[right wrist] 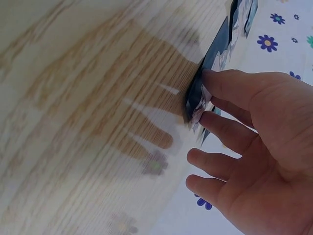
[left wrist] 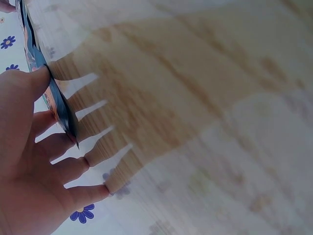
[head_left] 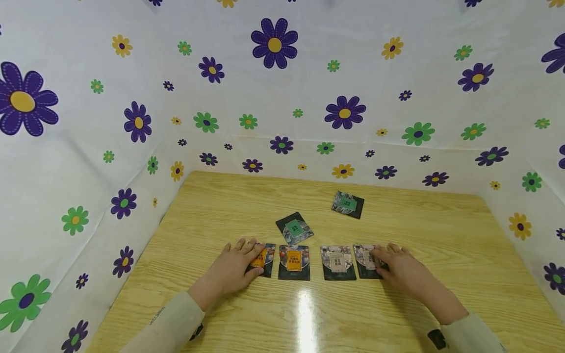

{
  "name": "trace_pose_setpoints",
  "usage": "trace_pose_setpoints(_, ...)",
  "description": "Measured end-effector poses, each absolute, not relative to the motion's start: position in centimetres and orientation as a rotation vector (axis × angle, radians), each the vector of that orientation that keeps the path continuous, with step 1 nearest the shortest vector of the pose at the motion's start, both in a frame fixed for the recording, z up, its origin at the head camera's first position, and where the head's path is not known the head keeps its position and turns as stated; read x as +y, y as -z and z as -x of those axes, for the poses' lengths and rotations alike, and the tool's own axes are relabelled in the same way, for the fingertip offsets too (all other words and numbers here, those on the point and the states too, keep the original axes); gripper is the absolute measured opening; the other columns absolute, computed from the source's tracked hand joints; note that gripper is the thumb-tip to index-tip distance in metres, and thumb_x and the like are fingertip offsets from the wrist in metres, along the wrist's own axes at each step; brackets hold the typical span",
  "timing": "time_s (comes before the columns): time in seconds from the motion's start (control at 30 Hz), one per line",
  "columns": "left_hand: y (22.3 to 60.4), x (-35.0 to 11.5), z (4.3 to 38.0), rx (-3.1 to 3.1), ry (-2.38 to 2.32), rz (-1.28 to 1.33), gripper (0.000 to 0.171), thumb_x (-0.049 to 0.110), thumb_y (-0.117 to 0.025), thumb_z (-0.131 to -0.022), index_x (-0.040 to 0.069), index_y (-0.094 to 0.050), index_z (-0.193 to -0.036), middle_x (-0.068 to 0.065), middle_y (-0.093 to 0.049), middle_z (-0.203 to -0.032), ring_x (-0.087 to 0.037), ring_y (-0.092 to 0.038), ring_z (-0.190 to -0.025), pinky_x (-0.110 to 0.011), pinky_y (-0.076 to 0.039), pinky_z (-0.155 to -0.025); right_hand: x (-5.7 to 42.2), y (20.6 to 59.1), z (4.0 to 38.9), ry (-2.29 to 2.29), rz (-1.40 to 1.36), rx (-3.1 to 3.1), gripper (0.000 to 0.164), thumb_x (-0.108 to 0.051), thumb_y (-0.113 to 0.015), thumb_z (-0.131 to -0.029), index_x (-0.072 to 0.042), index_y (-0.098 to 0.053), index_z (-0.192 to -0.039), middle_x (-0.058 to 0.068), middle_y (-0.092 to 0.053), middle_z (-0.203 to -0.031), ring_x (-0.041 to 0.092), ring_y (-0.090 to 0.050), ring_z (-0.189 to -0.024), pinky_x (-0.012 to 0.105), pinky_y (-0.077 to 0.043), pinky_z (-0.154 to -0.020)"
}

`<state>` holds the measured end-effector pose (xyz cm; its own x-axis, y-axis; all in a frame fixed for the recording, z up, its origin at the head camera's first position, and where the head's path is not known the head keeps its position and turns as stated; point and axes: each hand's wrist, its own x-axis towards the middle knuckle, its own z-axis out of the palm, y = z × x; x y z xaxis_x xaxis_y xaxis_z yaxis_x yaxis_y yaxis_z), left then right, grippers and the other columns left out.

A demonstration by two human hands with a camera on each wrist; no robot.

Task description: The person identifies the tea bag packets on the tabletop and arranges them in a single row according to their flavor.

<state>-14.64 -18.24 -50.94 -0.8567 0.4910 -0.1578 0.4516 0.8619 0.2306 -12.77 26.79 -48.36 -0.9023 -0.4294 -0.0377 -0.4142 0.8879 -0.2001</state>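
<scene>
Flat dark sachets lie on the table in the head view. My left hand (head_left: 231,269) rests over the left part of the outer orange-labelled sachet (head_left: 269,261), fingers spread. In the left wrist view the thumb and fingertips touch this sachet (left wrist: 62,108). Beside it lies a second orange-labelled sachet (head_left: 294,262). To the right is a pale-labelled sachet (head_left: 338,263), close to another pale-labelled sachet (head_left: 364,261) whose right side is covered by my right hand (head_left: 405,272). The right wrist view shows thumb and forefinger against that sachet (right wrist: 198,95), other fingers extended.
Behind the row, a green-labelled sachet (head_left: 295,228) lies turned at an angle. Another green-labelled sachet (head_left: 347,204) is farther back and right. The glossy wooden table (head_left: 247,201) meets flower-printed cloth walls (head_left: 300,88) at the back and sides.
</scene>
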Motion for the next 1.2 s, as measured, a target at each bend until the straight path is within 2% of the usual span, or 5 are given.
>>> trace_pose_setpoints(0.83,51.0,-18.2,14.7,2.827,-0.253,-0.727,0.069,0.055,-0.05,-0.109,0.021,-0.035,-0.167,-0.013,-0.036,-0.171,-0.045,-0.034,-0.157,-0.072,-0.034,-0.119,26.8,48.5,12.8,0.33,0.71,2.989,0.044,-0.014,-0.08,-0.094,-0.005,-0.069,-0.136,0.025,-0.069,-0.135,0.06,-0.059,-0.125,0.074,-0.049,-0.098)
trace_pose_setpoints(1.2,51.2,-18.2,14.7,2.835,-0.257,-0.735,0.068,0.055,-0.05,-0.109,0.021,-0.037,-0.166,-0.013,-0.037,-0.17,-0.045,-0.035,-0.156,-0.072,-0.035,-0.118,23.2,48.0,14.7,0.548,0.74,2.989,0.051,-0.024,-0.068,-0.104,0.001,-0.058,-0.148,0.03,-0.055,-0.152,0.057,-0.047,-0.143,0.071,-0.04,-0.114)
